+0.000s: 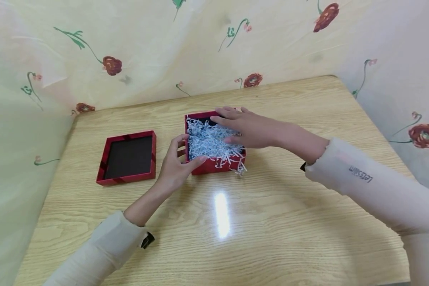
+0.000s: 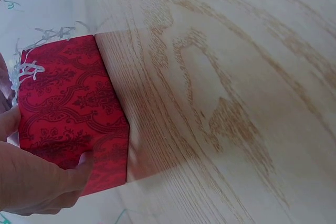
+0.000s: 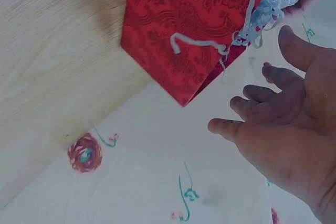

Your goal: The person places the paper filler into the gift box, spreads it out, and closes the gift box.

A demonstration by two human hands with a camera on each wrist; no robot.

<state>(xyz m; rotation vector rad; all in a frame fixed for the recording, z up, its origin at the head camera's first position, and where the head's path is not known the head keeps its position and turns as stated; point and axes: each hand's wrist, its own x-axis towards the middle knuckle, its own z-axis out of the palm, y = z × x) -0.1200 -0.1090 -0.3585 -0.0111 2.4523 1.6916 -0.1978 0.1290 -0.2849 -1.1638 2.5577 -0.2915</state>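
Note:
A red box (image 1: 214,166) with a dark damask pattern stands on the wooden table, heaped with pale blue shredded paper (image 1: 209,141). Several strands spill over its front right corner. My left hand (image 1: 175,167) grips the box's left side, thumb at the near left corner and fingers along the wall. The left wrist view shows that hand (image 2: 42,174) against the patterned red side (image 2: 73,103). Over the right part of the shredded paper, my right hand (image 1: 255,129) spreads its fingers. In the right wrist view the palm (image 3: 283,108) and loosely extended fingers show, holding nothing.
A shallow red lid (image 1: 126,181) with a black inside lies left of the box, open side up. The wooden table (image 1: 289,222) meets a flower-printed cloth (image 1: 146,47) at its back and sides. A bright light reflection falls on the table before the box.

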